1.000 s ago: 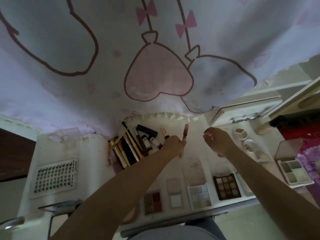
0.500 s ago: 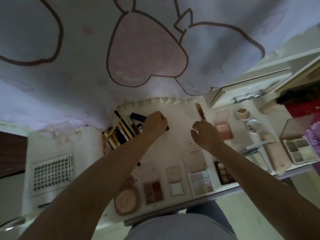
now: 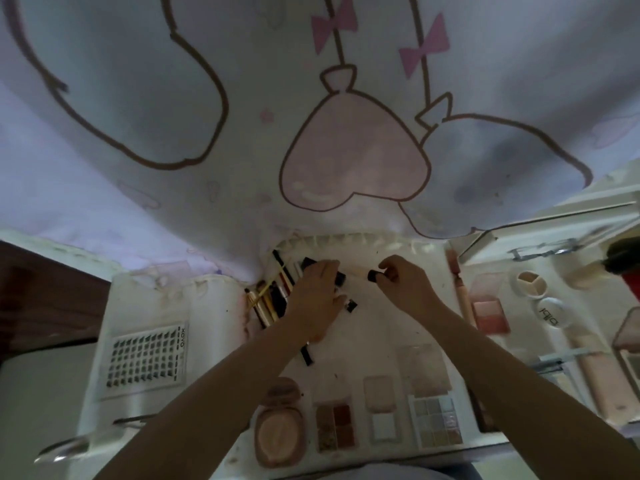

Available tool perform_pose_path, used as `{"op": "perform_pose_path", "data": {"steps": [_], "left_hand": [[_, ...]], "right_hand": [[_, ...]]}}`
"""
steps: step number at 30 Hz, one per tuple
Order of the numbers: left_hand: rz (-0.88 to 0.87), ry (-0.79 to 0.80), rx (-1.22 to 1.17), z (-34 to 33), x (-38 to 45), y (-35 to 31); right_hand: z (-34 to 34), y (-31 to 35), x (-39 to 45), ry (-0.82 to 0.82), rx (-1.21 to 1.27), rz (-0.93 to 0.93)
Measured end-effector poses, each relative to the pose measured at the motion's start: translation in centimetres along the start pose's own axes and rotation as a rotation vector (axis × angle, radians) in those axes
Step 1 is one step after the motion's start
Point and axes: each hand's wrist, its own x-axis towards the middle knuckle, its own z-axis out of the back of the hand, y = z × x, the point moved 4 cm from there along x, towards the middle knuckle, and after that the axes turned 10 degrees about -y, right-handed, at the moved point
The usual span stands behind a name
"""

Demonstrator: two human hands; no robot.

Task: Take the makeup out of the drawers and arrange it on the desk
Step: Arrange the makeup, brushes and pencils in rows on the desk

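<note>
Head camera, looking down on a white desk [image 3: 388, 327] from above, with a pale curtain [image 3: 242, 133] printed with a pink heart hanging across the top half.

Both bare arms reach in from 6 o'clock toward the desk's far middle. The left hand [image 3: 317, 296] lies palm down at about 11 o'clock from the desk's centre, fingers spread fairly straight over a dark tube [image 3: 341, 278]; whether they actually grip it cannot be told. The right hand [image 3: 403, 284] sits just to its right, at about 12 o'clock, fingers curled, pinching a slim cream tube with a dark cap [image 3: 367, 273] that points toward the left hand.

At 10 o'clock, touching the left hand's edge, lies a bundle of pencils and slim sticks [image 3: 272, 292], dark and gold, fanned against the curtain hem.

Along the near edge, from 7 to 5 o'clock, open compacts lie in a row: a round pink powder compact [image 3: 280, 431], a brown four-pan palette [image 3: 335, 427], a small white compact [image 3: 382, 415], and a pale grid palette [image 3: 438, 422].

At 3 o'clock are a pink blush palette [image 3: 490, 303], a small round pot [image 3: 531, 284] and a long pink stick [image 3: 462, 296].

Far left, at 8 o'clock, a white card of dark dots [image 3: 145, 358] lies on a separate surface.
</note>
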Motion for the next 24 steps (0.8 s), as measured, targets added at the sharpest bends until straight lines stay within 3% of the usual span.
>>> {"op": "perform_pose_path", "data": {"steps": [2,3,6,8,11,13,15,20,24], "left_hand": [[-0.058,-0.053,-0.04,0.2,0.1,-1.3],[-0.114,-0.159,-0.066,0.6,0.1,-2.1],[-0.234,-0.409,-0.147,1.4,0.0,-3.5],[-0.286,-0.432,-0.145,2.0,-0.5,-4.2],[-0.319,-0.355,-0.202,3.3,-1.1,-5.3],[-0.34,-0.361,-0.218,4.5,-1.8,-6.1],[-0.311,-0.357,-0.275,5.9,-2.2,-6.6],[-0.369,-0.565,-0.42,9.3,-1.8,-7.2],[-0.289,-0.568,-0.734,10.5,-2.9,-8.6]], "right_hand": [[1.6,0.6,-0.5,0.005,0.051,0.069],[2.3,0.8,-0.9,0.0,0.083,0.093],[4.2,1.1,-1.2,-0.181,0.142,0.118],[5.1,1.2,-1.3,-0.282,0.208,0.101],[5.1,1.1,-1.5,-0.125,0.318,-0.075],[5.4,1.7,-2.1,-0.107,0.379,-0.109],[5.8,2.7,-2.5,-0.127,0.443,-0.082],[8.0,5.1,-3.4,-0.205,0.577,0.021],[10.1,6.4,-4.9,-0.364,0.626,0.225]]}}
